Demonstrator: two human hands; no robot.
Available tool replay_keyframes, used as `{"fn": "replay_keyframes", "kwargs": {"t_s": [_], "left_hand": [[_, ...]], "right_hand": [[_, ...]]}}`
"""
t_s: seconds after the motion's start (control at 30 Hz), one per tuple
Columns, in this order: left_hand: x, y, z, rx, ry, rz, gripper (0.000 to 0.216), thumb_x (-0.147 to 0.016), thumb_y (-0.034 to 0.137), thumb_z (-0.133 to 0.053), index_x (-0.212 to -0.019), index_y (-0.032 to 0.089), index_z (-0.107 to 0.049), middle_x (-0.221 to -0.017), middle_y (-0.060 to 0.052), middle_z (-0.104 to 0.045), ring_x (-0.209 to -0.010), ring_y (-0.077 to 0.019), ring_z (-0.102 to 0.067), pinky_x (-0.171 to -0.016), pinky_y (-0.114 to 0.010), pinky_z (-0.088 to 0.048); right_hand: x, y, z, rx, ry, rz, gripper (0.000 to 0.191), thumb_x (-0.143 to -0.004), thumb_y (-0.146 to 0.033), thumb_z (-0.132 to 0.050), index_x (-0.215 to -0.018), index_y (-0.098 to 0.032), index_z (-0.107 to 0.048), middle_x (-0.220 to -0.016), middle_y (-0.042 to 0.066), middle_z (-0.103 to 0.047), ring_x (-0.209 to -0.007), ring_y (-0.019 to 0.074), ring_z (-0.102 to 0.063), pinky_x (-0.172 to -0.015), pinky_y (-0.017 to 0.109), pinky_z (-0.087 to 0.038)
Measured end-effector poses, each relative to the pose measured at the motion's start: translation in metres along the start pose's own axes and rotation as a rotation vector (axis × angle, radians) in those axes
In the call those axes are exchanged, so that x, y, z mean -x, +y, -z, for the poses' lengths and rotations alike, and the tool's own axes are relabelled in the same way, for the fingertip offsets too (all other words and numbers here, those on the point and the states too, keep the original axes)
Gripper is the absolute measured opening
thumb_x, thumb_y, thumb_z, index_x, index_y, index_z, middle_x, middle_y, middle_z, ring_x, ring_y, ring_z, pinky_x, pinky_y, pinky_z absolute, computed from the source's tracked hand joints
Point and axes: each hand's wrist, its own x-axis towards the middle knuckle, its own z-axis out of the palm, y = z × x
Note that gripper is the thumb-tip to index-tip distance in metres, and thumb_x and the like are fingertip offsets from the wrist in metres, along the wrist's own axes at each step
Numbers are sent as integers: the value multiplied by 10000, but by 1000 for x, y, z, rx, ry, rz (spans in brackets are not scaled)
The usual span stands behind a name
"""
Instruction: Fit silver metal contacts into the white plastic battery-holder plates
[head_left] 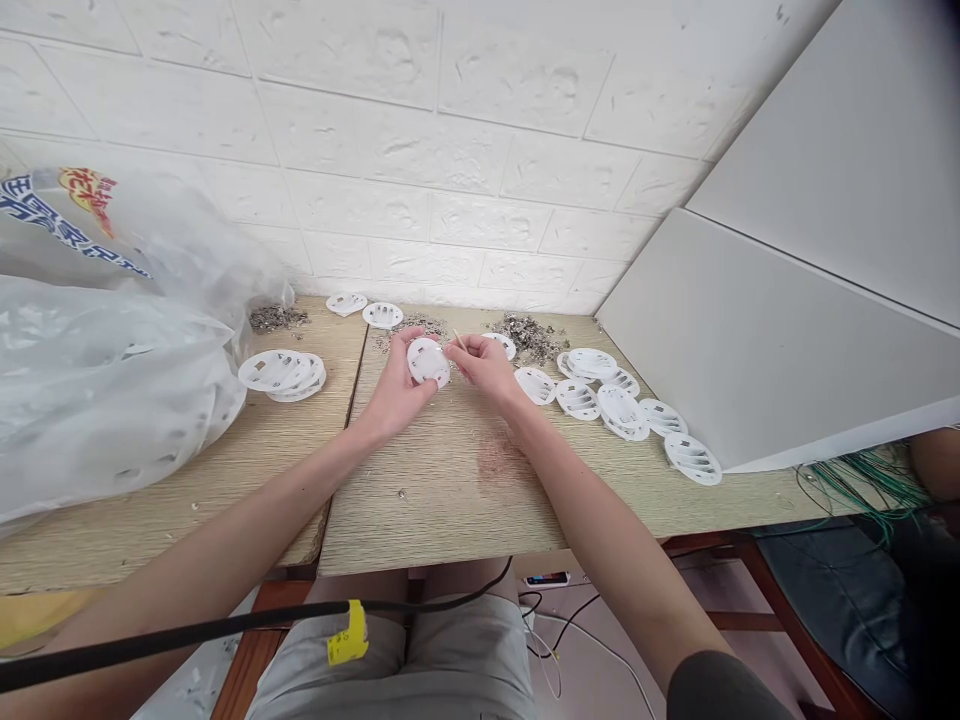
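Note:
My left hand (396, 395) grips a round white plastic disc (428, 362) by its edge, its flat face turned up toward me. Between the thumb and fingers of my right hand (489, 370) is a thin pale stick (460, 342), close to the disc's right edge. Whether its tip touches the disc I cannot tell. Just behind my hands lie heaps of tiny metal pieces (531, 336). Another white disc (501, 345) is partly hidden behind my right hand.
Several slotted white discs (621, 408) lie on the right of the wooden table (420, 480), with a small stack (281, 372) on the left. A big plastic bag (112, 380) fills the left side. A grey panel (787, 350) and green wires (870, 485) are at right.

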Motion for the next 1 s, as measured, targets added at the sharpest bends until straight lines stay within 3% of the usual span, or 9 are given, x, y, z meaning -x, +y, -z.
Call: {"fn": "replay_keyframes", "kwargs": {"t_s": [0.13,0.3,0.53,1.0], "left_hand": [[1,1,-1,22,-34,19,705,-670,139,-646,-1296,210,-331,-1447,-151,-431,-1255,-234,-503,-1041,-414,-427],[-1,4,0,36,-54,5,641,-662,219,-735,-1233,219,-442,-1407,-126,-499,-1265,-240,-515,-1015,-395,-457],[-3,4,2,14,-69,3,645,-643,260,-778,-1248,215,-558,-1361,-111,-565,-1266,-268,-518,-1001,-414,-476],[0,4,-2,17,-63,46,732,-607,238,-799,-1300,177,-572,-1394,-143,-541,-1220,-280,-550,-1006,-440,-476]], "right_hand": [[-2,4,2,2,44,0,297,-704,-438,-658,-671,-175,-525,-572,-54,-426,-542,76,-326,-521,246,-246],[-4,7,4,16,70,39,253,-715,-410,-637,-713,-164,-574,-625,-32,-487,-585,91,-397,-557,244,-301],[-3,6,3,83,73,59,257,-738,-402,-617,-670,-175,-517,-608,-39,-436,-582,89,-356,-562,248,-278],[7,-4,-9,328,213,42,290,-765,-273,-593,-573,-197,-390,-554,-51,-387,-548,89,-318,-547,259,-250]]}}
